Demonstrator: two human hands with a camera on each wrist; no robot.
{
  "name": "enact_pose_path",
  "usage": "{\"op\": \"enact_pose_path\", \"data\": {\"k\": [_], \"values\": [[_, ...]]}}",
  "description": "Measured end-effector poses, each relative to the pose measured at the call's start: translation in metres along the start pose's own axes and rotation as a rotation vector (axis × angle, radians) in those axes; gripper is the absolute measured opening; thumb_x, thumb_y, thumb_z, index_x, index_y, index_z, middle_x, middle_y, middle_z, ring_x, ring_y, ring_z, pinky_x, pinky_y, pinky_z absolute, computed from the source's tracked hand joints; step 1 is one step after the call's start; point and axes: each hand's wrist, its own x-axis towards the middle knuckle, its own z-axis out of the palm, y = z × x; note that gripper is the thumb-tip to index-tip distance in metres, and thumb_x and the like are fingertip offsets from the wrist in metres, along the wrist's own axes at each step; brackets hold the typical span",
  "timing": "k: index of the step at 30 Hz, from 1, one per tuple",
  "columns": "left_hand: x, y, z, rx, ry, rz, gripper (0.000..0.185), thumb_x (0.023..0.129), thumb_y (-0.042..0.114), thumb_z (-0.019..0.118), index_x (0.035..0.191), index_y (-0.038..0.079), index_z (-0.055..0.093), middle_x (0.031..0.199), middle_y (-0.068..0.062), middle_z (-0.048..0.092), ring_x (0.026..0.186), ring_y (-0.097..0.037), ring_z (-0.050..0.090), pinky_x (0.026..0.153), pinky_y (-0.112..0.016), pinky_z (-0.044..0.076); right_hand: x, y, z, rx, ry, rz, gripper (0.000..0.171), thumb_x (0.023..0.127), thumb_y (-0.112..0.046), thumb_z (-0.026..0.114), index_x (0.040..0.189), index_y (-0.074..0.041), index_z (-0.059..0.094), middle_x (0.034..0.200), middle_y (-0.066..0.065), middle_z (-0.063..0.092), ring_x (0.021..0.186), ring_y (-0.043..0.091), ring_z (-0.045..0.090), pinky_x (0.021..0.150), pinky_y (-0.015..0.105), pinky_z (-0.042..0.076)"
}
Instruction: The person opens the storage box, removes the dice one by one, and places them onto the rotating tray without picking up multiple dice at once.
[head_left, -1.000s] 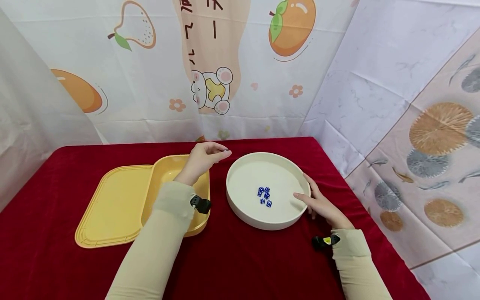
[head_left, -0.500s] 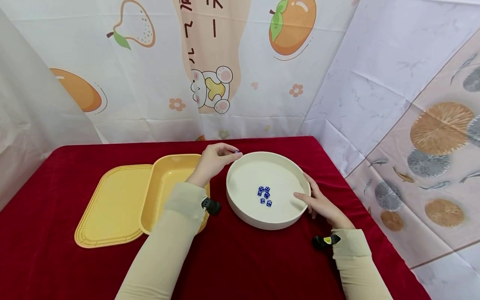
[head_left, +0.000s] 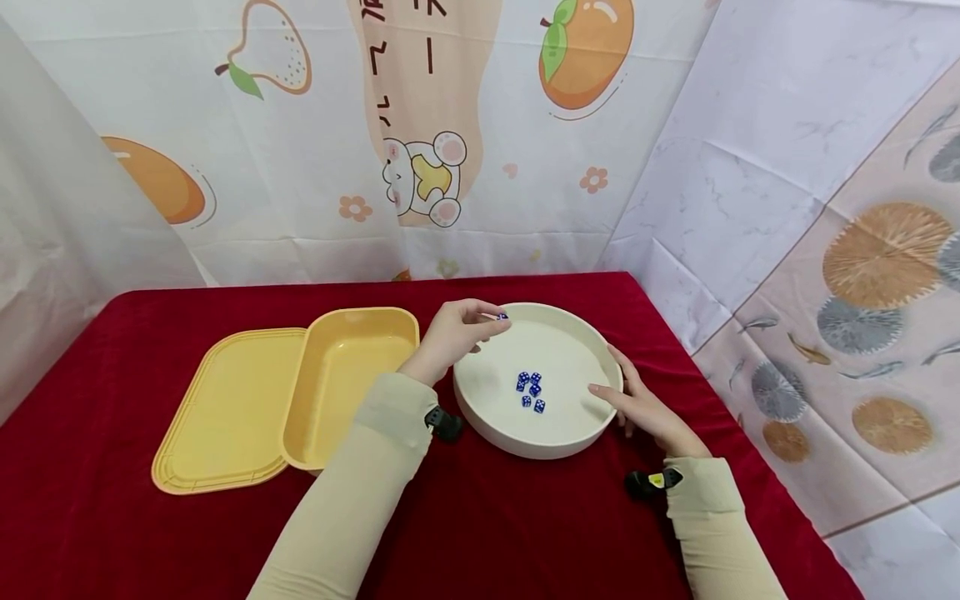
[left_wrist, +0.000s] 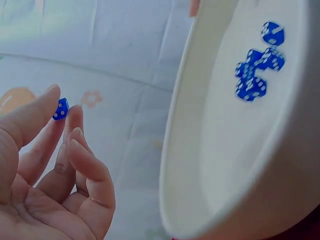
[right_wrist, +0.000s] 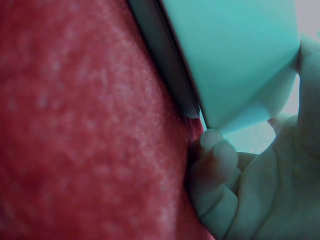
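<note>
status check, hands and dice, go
Left hand pinches one blue die over the white round tray's rim. Right hand steadies the tray's right side. Four blue dice lie inside. Nothing in the way.

bowl (head_left: 537,443): smooth matt cream plastic | dice (head_left: 529,392): glossy blue plastic, white pips | tray (head_left: 347,383) and lid (head_left: 225,412): smooth yellow plastic | tablecloth (head_left: 112,350): red velvety cloth | backdrop (head_left: 300,167): printed creased fabric | sleeves (head_left: 337,517): beige knit

A desk (head_left: 150,533) draped in red velvet cloth stands against a hanging sheet (head_left: 300,167) printed with fruit and a cartoon bear. Right of the desk, a marbled sheet (head_left: 750,167) meets a fish-and-lotus panel (head_left: 877,333).
</note>
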Motion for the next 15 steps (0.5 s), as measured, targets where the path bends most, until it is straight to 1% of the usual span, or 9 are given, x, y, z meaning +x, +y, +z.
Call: {"op": "enact_pose_path", "data": {"k": [2, 4, 11, 15], "values": [[0.0, -0.002, 0.006, 0.004, -0.011, 0.008, 0.03, 0.09, 0.031, 0.074, 0.116, 0.017, 0.072, 0.105, -0.007, 0.073, 0.098, -0.03, 0.062, 0.075, -0.029, 0.056, 0.0, 0.0, -0.001, -0.003, -0.004, -0.006, 0.091, 0.095, -0.038, 0.063, 0.159, -0.031, -0.001, 0.065, 0.004, 0.048, 0.052, 0.015, 0.047, 0.046, 0.031, 0.045], [0.001, -0.004, 0.012, 0.006, -0.021, 0.012, 0.03, 0.089, 0.03, 0.075, 0.115, 0.016, 0.073, 0.104, -0.007, 0.074, 0.098, -0.032, 0.063, 0.073, -0.028, 0.056, 0.0, 0.0, 0.0, 0.002, 0.001, 0.005, 0.091, 0.094, -0.039, 0.064, 0.159, -0.033, 0.0, 0.065, 0.004, 0.048, 0.052, 0.014, 0.047, 0.046, 0.03, 0.044], [0.002, -0.014, 0.03, -0.005, -0.057, 0.002, 0.028, 0.089, 0.026, 0.075, 0.115, 0.013, 0.072, 0.1, -0.008, 0.07, 0.099, -0.036, 0.065, 0.072, -0.029, 0.058, 0.0, 0.001, 0.0, 0.002, 0.002, 0.005, 0.09, 0.094, -0.04, 0.064, 0.159, -0.034, 0.001, 0.067, 0.004, 0.049, 0.053, 0.015, 0.047, 0.047, 0.031, 0.045], [0.003, -0.02, 0.037, -0.025, -0.072, -0.007, 0.031, 0.089, 0.025, 0.075, 0.117, 0.01, 0.071, 0.1, -0.009, 0.067, 0.093, -0.031, 0.065, 0.072, -0.029, 0.059, 0.0, 0.001, 0.0, -0.001, 0.0, -0.001, 0.09, 0.095, -0.04, 0.063, 0.159, -0.034, 0.0, 0.068, 0.005, 0.049, 0.053, 0.015, 0.047, 0.047, 0.031, 0.045]]}}
